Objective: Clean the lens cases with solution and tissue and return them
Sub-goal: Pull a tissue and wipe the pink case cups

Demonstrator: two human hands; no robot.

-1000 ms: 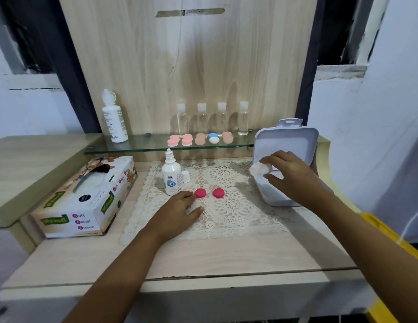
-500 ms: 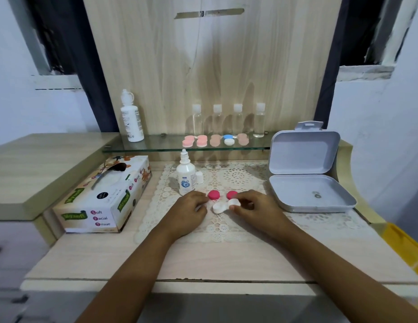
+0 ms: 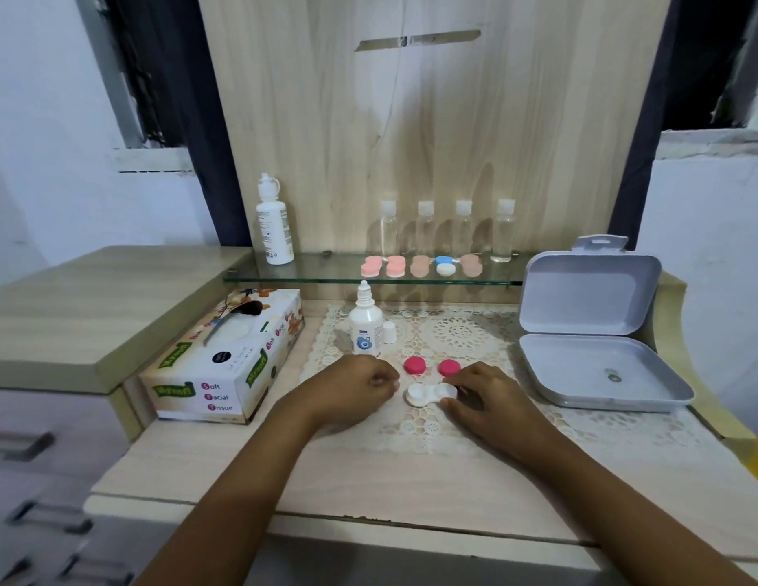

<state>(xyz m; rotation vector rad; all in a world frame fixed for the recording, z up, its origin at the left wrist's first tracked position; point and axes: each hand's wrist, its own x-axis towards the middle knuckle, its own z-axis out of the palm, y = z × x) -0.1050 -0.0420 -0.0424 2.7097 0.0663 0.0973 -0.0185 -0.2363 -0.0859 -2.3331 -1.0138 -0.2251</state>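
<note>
A white lens case body [image 3: 428,393] with two round cups lies on the lace mat [image 3: 462,336]. My right hand [image 3: 487,395] pinches its right cup between thumb and fingers. My left hand [image 3: 356,384] rests on the mat just left of the case, fingers curled, holding nothing I can see. Two pink caps [image 3: 414,365] [image 3: 449,367] lie just behind the case. A small solution bottle [image 3: 365,323] stands uncapped behind my left hand, its white cap [image 3: 389,332] beside it.
A tissue box [image 3: 225,361] sits at the left. An open grey box [image 3: 597,336] stands at the right. On the glass shelf [image 3: 326,274] are several lens cases [image 3: 419,265], several clear bottles [image 3: 445,228] and a tall white bottle [image 3: 275,224].
My right hand carried the white case body from the grey box to the mat and set it down in front of the pink caps. My left hand curled its fingers and stayed beside it.
</note>
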